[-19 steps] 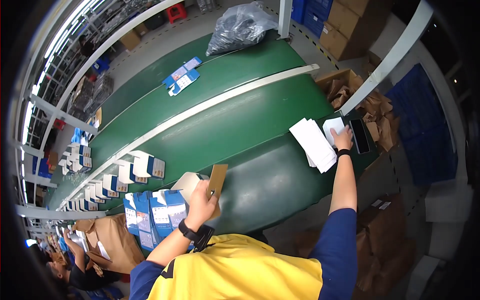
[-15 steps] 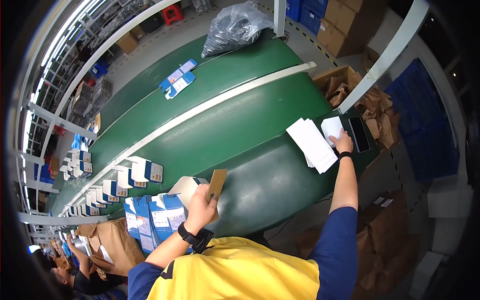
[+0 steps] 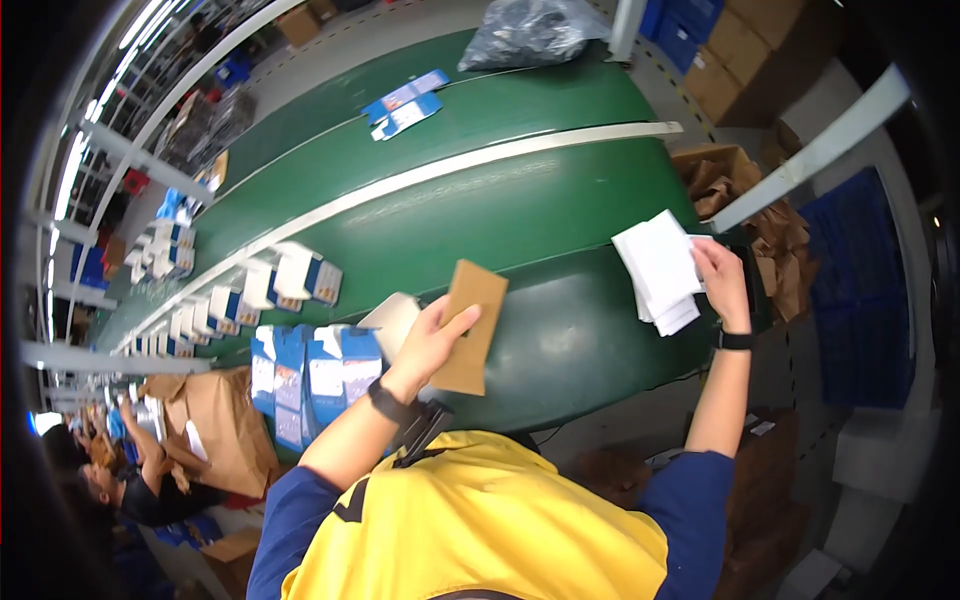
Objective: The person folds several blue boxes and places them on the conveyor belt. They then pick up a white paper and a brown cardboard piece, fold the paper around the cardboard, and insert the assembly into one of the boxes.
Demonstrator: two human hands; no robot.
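While pinching brown card (image 3: 482,300) in left fingers (image 3: 464,320), needed light right fingers (image 3: 713,262) (indeterminable grip) at worktop's (image 3: 560,345) right-end white papers (image 3: 660,265).

Our left hand (image 3: 434,345) is closed, thumb (image 3: 463,322) laid on top, left forearm (image 3: 348,436) slanting inward. Our right hand (image 3: 724,284) reaches farther forward, fingers (image 3: 706,257) bent, right forearm (image 3: 716,400) stretched almost straight ahead.

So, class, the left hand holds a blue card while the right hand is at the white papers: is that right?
Not the colour: the head view shows the left hand holding a brown card, while the right hand is at the white papers.
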